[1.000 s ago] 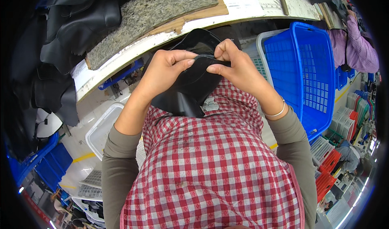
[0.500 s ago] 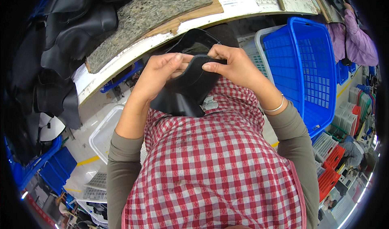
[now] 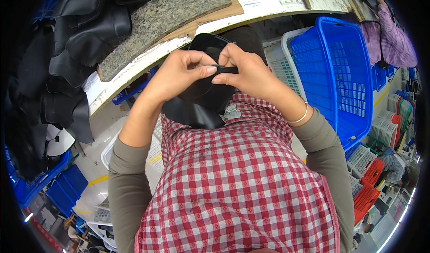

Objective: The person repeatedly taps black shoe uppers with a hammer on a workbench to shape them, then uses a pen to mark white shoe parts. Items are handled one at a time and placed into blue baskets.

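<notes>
A black leather piece (image 3: 197,112), shaped like a shoe or boot upper, hangs over my lap below the table edge. My left hand (image 3: 184,73) pinches its upper edge between thumb and fingers. My right hand (image 3: 245,70) grips the same edge just to the right, thumb underneath and fingers on top. The two hands' fingertips nearly meet at the folded rim. Behind them, the far part of the leather (image 3: 208,43) stands up in a rounded flap. Small pale tags (image 3: 232,112) lie by its lower right side, against my checked apron (image 3: 224,163).
A white worktable (image 3: 264,10) with a speckled stone slab (image 3: 165,17) runs along the far side. More black leather pieces (image 3: 96,33) are heaped at the left. Blue plastic baskets (image 3: 351,73) stand at the right. Another person in a purple checked shirt (image 3: 394,38) is at far right.
My left hand has moved right along the leather's edge, closer to my right hand. The edge, which stood in a raised curve, is now folded down flat between the fingers.
</notes>
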Tool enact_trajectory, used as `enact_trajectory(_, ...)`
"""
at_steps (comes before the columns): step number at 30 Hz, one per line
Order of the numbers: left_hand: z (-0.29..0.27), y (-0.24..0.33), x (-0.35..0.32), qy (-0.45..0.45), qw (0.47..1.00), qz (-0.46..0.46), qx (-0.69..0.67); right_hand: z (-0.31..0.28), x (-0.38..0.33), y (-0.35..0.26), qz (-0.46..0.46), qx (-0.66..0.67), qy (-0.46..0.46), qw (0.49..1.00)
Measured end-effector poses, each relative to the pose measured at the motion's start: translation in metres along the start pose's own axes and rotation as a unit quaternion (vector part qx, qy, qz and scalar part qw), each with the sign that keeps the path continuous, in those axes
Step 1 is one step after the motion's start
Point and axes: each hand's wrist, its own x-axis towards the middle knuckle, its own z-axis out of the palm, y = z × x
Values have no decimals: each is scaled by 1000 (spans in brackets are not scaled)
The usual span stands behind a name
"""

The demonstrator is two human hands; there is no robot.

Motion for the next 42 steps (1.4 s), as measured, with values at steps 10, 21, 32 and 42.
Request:
enact_trajectory(10,-12,29,23,-70,987,-7,142,5,0,1,-47,-20,8,999)
enact_trajectory(21,32,6,-13,142,952,157,222,15,-3,0,-77,-89,19,993)
enact_trajectory(32,-14,9,-8,-134,985,-109,-13,17,-15,-23,-140,-100,-21,985)
enact_trajectory(42,-27,31,-31,-141,978,-115,102,31,-5,-24,-202,-132,-34,970)
